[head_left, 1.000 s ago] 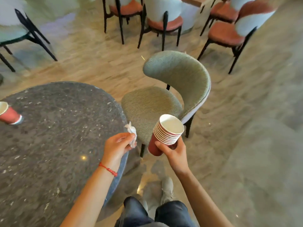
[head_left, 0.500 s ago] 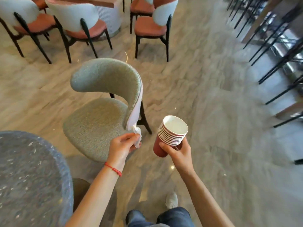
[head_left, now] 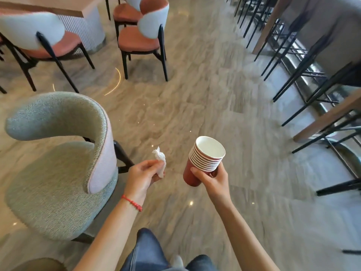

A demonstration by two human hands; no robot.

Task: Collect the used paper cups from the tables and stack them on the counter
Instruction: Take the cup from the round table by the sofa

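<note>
A stack of several red paper cups (head_left: 203, 161) with white insides tilts slightly to the right in front of me, over the floor. My right hand (head_left: 212, 178) is closed around the lower part of the stack. A crumpled white napkin (head_left: 160, 162) sticks up from my left hand (head_left: 143, 176), which pinches it just left of the cups. A red bead bracelet sits on my left wrist.
A green upholstered chair (head_left: 58, 167) stands close at my left. Orange-seated chairs (head_left: 140, 36) and a white table base (head_left: 84, 26) are at the back left. Black bar-stool legs (head_left: 304, 75) and a wooden counter edge (head_left: 328, 116) line the right. Marble floor stretches ahead.
The view has swung right: the dark round table and the lone cup on it have left the frame, and the bar stools have come in. Both hands keep their hold.
</note>
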